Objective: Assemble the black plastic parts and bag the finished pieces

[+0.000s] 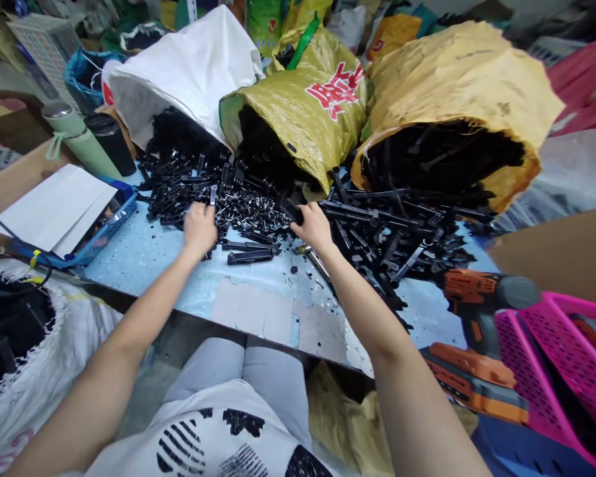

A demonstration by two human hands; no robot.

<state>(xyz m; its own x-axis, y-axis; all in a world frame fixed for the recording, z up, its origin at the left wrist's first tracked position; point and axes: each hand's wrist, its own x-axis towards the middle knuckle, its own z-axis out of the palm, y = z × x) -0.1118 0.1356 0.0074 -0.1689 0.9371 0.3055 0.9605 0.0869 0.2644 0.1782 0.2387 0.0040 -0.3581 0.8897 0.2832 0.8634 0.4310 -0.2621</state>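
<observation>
My left hand is slightly blurred, its fingers curled down at the front of a heap of small black plastic parts. A narrow black plastic part shows at its fingertips; the hand appears closed on it, though the grip is partly hidden. My right hand pinches a dark black plastic piece between thumb and fingers. Between the hands lies a pile of small metal screws. Several assembled black bars rest in front of it. Close below my right hand is a metal screwdriver-like tool.
A white sack, a yellow-green sack and a tan sack spill black parts onto the blue tabletop. Longer black bars lie right. An orange cordless drill, pink basket, blue tray and green bottle flank them.
</observation>
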